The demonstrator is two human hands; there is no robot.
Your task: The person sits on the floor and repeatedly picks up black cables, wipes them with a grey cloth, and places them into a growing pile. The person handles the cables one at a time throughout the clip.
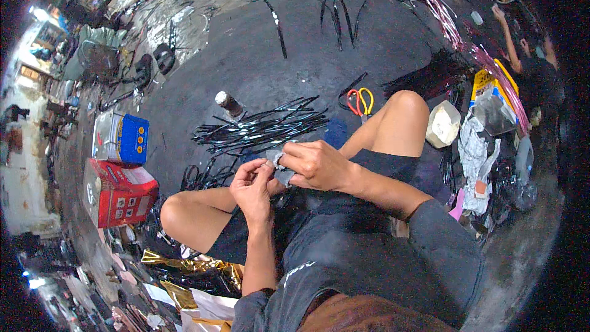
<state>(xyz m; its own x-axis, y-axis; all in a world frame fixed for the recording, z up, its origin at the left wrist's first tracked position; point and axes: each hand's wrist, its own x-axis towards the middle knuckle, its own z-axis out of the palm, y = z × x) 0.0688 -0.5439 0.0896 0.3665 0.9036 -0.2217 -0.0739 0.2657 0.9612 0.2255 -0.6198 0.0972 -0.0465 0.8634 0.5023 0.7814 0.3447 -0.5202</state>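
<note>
In front of my lap, my left hand (253, 184) and my right hand (314, 166) meet. Between them is a small crumpled grey piece (284, 176), maybe cloth or paper. The fingers of my right hand are closed on it. My left thumb and forefinger pinch together at its edge; whatever lies between them is too small to make out. Just beyond the hands, a loose pile of shiny black strips (264, 126) lies on the dark floor. Behind that pile stands a small dark cylinder with a whitish top (228, 104).
Scissors with red and yellow handles (360, 102) lie near my right knee. A blue-and-white box (121, 138) and a red box (121, 193) stand at left. A cut-open white container (443, 124) sits at right. More black strips (337, 15) lie farther off. Another person's arm (507, 37) shows at far right.
</note>
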